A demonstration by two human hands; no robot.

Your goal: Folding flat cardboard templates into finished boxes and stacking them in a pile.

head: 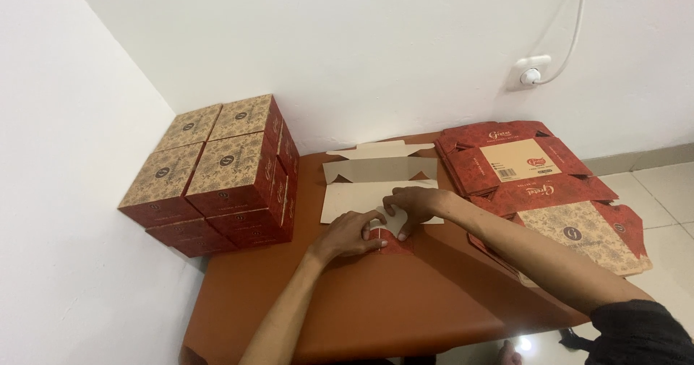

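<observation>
A flat cardboard box blank [376,181], pale inside face up, lies in the middle of the brown table [361,300]. My left hand [347,235] presses on its near edge, where a red printed flap [394,246] shows. My right hand [412,204] rests beside it, fingers bent over the same near flap. Both hands touch the blank and pinch the fold between them.
Several folded red and tan boxes [220,173] are stacked at the back left against the wall. A pile of flat red box blanks [535,177] lies at the right, overhanging the table edge. A wall socket with a white cable [531,72] is above them.
</observation>
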